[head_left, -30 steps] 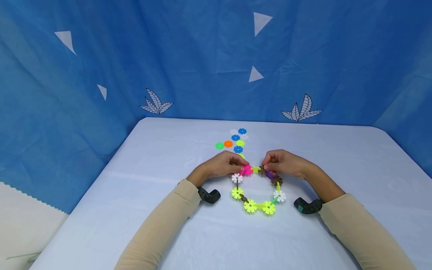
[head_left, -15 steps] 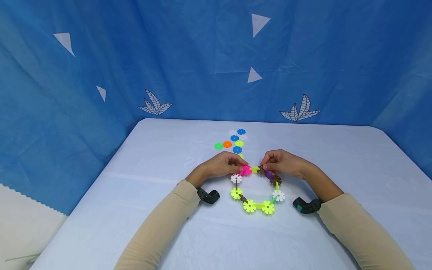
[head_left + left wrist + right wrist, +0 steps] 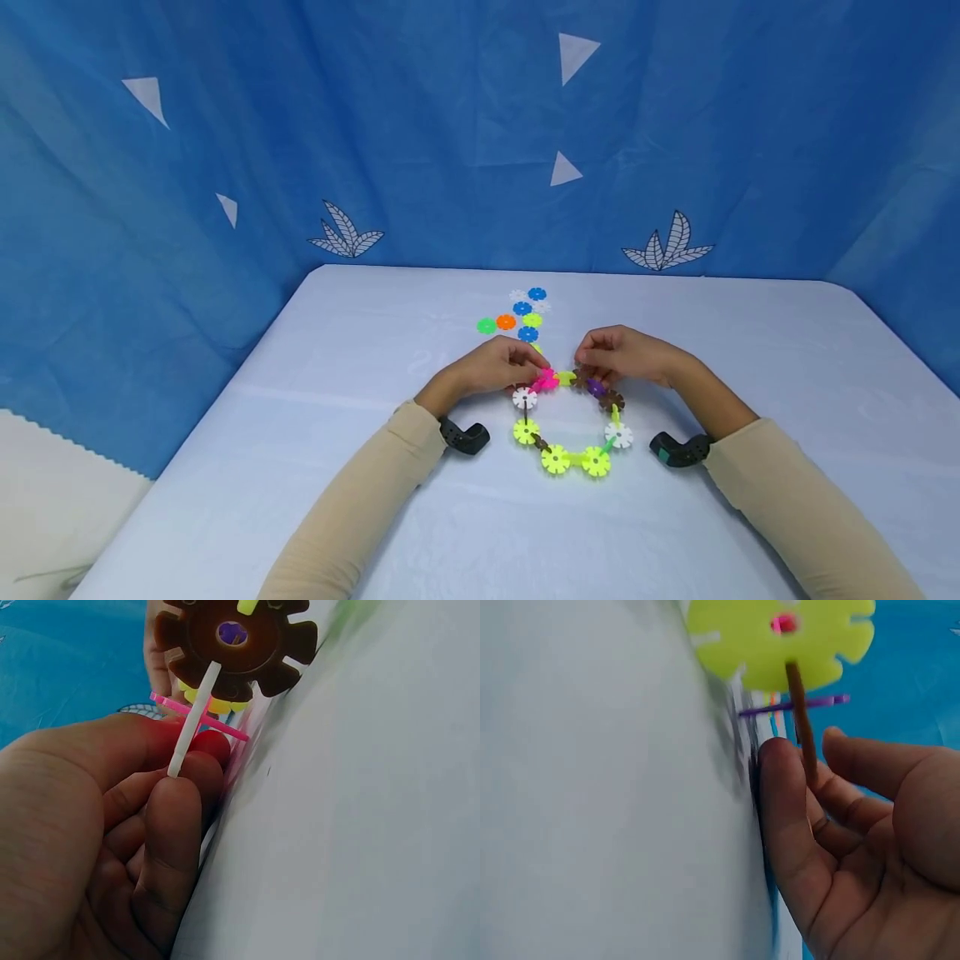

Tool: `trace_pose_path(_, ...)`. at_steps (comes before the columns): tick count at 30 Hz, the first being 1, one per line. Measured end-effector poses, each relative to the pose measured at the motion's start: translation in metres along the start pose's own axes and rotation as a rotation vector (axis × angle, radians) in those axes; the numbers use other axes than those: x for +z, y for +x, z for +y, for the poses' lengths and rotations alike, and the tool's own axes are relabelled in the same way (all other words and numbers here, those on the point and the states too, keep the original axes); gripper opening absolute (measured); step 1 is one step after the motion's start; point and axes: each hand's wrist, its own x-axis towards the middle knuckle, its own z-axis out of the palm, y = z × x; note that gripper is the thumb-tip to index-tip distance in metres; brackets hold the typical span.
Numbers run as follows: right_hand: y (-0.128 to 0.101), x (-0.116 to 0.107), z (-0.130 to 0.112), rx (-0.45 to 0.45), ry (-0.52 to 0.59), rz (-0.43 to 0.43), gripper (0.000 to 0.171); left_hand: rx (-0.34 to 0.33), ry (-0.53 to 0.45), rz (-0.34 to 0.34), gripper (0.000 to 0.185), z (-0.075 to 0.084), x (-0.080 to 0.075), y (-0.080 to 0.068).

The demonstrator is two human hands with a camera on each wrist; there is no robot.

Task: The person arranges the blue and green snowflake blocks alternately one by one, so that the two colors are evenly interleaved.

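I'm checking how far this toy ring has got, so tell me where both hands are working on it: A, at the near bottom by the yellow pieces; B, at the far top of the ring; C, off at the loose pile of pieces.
B: the left hand and right hand pinch the ring at its far top.

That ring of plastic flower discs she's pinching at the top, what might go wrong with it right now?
The ring holds only by thin slotted joints. If the left hand and right hand push too hard near the pink disc, a lower joint could pop apart. A slip might also scatter the loose discs just behind.
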Motion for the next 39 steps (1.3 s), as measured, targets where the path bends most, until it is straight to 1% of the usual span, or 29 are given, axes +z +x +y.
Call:
trace_pose_path(1, 0.003, -0.002, -0.002, 0.0, -0.019, -0.006, 0.026, -0.007, -0.001, 0.002, 0.018, 0.0, 0.0, 0.0)
trace_pose_path(4, 0.012, -0.006, -0.01, -0.038, -0.119, -0.043, 0.023, -0.022, 0.004, 0.007, 0.017, 0.0, 0.0, 0.002)
trace_pose_path(8, 0.026, -0.008, -0.025, -0.127, -0.284, -0.082, 0.026, -0.017, 0.007, 0.003, 0.017, 0.0, 0.0, 0.003)
trace_pose_path(12, 0.04, -0.004, -0.033, -0.186, -0.368, -0.099, 0.033, 0.016, -0.015, -0.009, 0.018, -0.001, 0.001, 0.002)
trace_pose_path(16, 0.049, 0.001, -0.033, -0.203, -0.427, -0.117, 0.039, 0.034, -0.032, -0.023, 0.018, -0.002, 0.001, 0.0)
trace_pose_path(21, 0.048, 0.003, -0.032, -0.222, -0.476, -0.109, 0.041, 0.049, -0.035, -0.027, 0.016, -0.003, 0.001, 0.0)
trace_pose_path(27, 0.04, 0.002, -0.031, -0.235, -0.486, -0.038, 0.039, 0.052, 0.001, -0.021, 0.017, -0.004, 0.0, 0.001)
trace_pose_path(30, 0.039, 0.004, -0.03, -0.269, -0.504, -0.046, 0.04, 0.052, 0.023, -0.025, 0.019, -0.004, 0.0, 0.002)
trace_pose_path(32, 0.039, 0.006, -0.03, -0.297, -0.524, -0.063, 0.04, 0.053, 0.032, -0.026, 0.02, 0.001, 0.0, -0.002)
trace_pose_path(33, 0.039, 0.006, -0.03, -0.308, -0.534, -0.069, 0.039, 0.053, 0.036, -0.025, 0.021, 0.005, 0.0, -0.004)
trace_pose_path(36, 0.039, 0.007, -0.029, -0.318, -0.55, -0.058, 0.035, 0.059, 0.048, -0.024, 0.018, 0.005, 0.001, -0.004)
trace_pose_path(38, 0.039, 0.006, -0.026, -0.32, -0.536, -0.039, 0.031, 0.068, 0.046, -0.03, 0.015, 0.004, 0.001, -0.003)
trace_pose_path(39, 0.038, 0.005, -0.023, -0.321, -0.519, -0.031, 0.03, 0.071, 0.043, -0.036, 0.014, 0.001, 0.001, 0.0)
